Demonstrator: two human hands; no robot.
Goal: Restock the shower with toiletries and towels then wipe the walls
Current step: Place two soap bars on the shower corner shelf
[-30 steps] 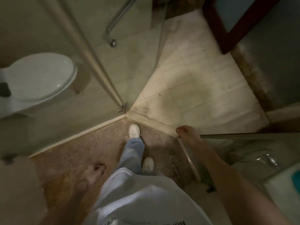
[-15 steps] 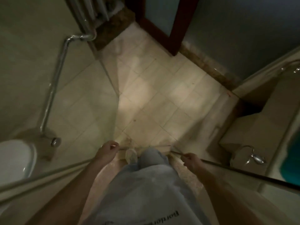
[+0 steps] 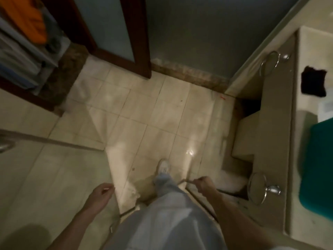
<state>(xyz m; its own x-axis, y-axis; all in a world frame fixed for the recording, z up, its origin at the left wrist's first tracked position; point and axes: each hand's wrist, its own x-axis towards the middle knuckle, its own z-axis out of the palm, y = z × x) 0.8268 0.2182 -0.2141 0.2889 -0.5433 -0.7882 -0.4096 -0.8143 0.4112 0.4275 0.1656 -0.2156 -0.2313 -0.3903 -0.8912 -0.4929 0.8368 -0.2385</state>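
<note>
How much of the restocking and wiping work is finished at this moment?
Done: nothing visible. In hand: the right hand grips a glass panel edge; the left hand carries nothing I can see. Left: a teal towel and a black cloth lie on the counter, not in the shower; whether walls are wiped cannot be told.

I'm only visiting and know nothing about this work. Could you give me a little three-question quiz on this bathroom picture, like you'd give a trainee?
1. True or false: the left hand holds a folded towel.
2. How many chrome towel rings hang on the counter front?
3. What does the right hand grip? A: a shampoo bottle. B: the thin glass door edge. C: a sponge.
Key: 1 false, it holds nothing. 2 two, both empty. 3 B.
</note>
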